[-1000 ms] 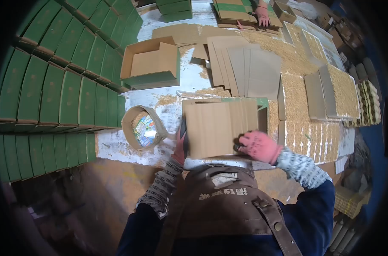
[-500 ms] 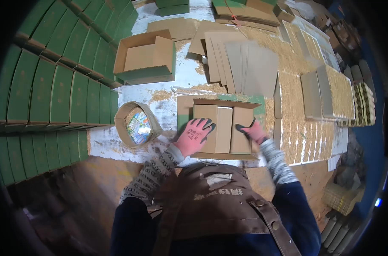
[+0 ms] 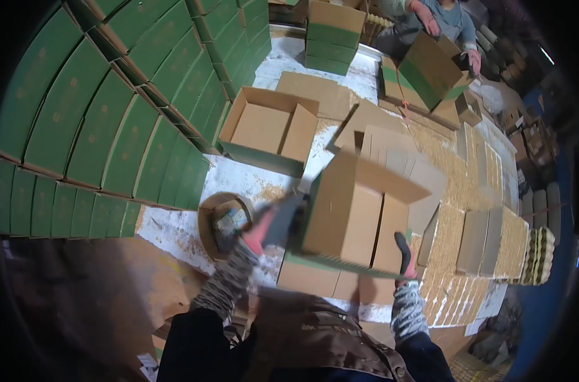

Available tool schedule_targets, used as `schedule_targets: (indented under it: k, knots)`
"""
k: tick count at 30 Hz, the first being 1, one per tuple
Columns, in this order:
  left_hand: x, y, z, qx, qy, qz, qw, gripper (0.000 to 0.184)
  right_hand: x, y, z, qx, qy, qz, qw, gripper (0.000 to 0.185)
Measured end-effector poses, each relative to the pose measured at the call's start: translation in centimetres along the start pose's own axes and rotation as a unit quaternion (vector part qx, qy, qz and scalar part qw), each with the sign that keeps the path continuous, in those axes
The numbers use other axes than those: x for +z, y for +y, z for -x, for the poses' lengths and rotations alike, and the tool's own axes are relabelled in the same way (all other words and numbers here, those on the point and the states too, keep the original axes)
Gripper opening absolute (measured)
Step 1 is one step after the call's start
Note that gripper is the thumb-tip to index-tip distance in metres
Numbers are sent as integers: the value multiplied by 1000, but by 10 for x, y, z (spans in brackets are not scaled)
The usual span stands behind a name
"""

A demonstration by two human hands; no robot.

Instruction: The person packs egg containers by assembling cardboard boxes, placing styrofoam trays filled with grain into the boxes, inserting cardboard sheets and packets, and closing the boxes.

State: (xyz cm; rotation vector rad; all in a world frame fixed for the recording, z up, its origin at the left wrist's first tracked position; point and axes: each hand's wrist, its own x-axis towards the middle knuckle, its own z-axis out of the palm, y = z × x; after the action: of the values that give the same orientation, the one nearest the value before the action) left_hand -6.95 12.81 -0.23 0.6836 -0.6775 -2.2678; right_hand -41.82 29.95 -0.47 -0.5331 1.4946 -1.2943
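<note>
An open cardboard box (image 3: pixel 338 219) with green outer sides is tilted and raised off the flat cardboard (image 3: pixel 308 277) below it. My right hand (image 3: pixel 408 256), in a pink glove with dark fingertips, grips the box's near right edge, thumb on the inside. My left hand (image 3: pixel 259 234) is apart from the box, beside the round bin (image 3: pixel 208 224) that holds small colourful packets (image 3: pixel 231 220). Motion smears its fingers, so their pose is unclear.
Another open box (image 3: pixel 264 124) sits farther back. Green boxes (image 3: pixel 98 108) are stacked high on the left. Filled trays (image 3: pixel 455 280) and grey cardboard sheets (image 3: pixel 429 184) lie on the right. Across the table, a co-worker's gloved hands (image 3: pixel 424 18) are at another box (image 3: pixel 432 71).
The box has been lifted and tilted in my right hand. My left hand has left it and moved left towards the bin. The view has shifted, bringing a co-worker into sight.
</note>
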Motion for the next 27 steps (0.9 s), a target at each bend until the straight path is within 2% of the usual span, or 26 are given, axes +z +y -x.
schedule_targets:
  k: [1,2,3,4,5,7,9,10,11,12,13,14,15,16,17,18,19,20,21,22,24,25,26,27]
  knots:
    - [-32,21,-26,25,82,-1,996,47,24,-22,-21,-9,16,-53,998,41]
    - [-42,48,-52,234,139,-330,904,53,45,-36,-46,-45,5,-56,997,41]
    - [-52,74,-79,355,343,-599,630,59,68,-48,-74,-84,-14,-40,996,41]
    - [-25,117,-85,285,448,-746,402,70,91,-57,-104,-119,-35,-16,992,41]
    - [-37,128,-94,231,460,-762,393,75,116,-62,-132,-150,-56,12,987,41]
    - [-119,100,-108,209,357,-862,293,64,165,-66,-185,-205,-87,75,972,41]
    - [-87,113,-111,195,311,-792,488,50,208,-66,-229,-226,-111,113,961,41]
    - [-70,114,-94,199,334,-809,442,39,224,-62,-246,-209,-122,124,962,42]
    - [-74,116,-87,132,290,-838,443,38,235,-53,-262,-176,-133,149,964,42]
    - [-79,113,-78,204,268,-836,432,40,242,-44,-273,-150,-142,206,957,43]
    - [-84,108,-69,276,240,-832,417,43,248,-41,-278,-174,-132,368,904,47]
    - [-67,103,-46,365,233,-819,378,45,262,-49,-266,-169,-67,284,941,53]
    - [-25,100,-23,313,276,-807,417,46,275,-69,-235,-158,-2,194,968,61]
    - [-9,79,-4,347,310,-764,447,43,279,-100,-202,-106,98,418,897,67]
    - [20,55,14,356,304,-750,467,45,258,-78,-212,-299,152,565,754,64]
    - [22,27,19,350,190,-682,613,46,241,-74,-205,-311,143,512,788,58]
    - [17,-17,24,320,116,-709,618,64,223,-73,-195,-326,131,458,816,53]
    - [12,-53,30,264,62,-731,626,64,195,-65,-182,-229,44,263,936,48]
    - [3,-87,38,192,78,-746,633,63,158,-48,-164,-121,-50,48,990,43]
    - [-8,-111,52,133,97,-755,634,63,110,-21,-131,-91,-12,132,987,43]
    - [-25,-129,73,67,120,-756,639,63,17,30,-64,-14,45,295,954,44]
    - [-25,-131,80,55,120,-753,644,62,-17,54,-12,47,116,380,916,48]
    - [-22,-133,85,46,116,-750,650,62,-66,115,29,30,154,575,803,57]
    - [-20,-134,89,43,105,-748,654,62,-84,154,65,126,221,572,780,66]
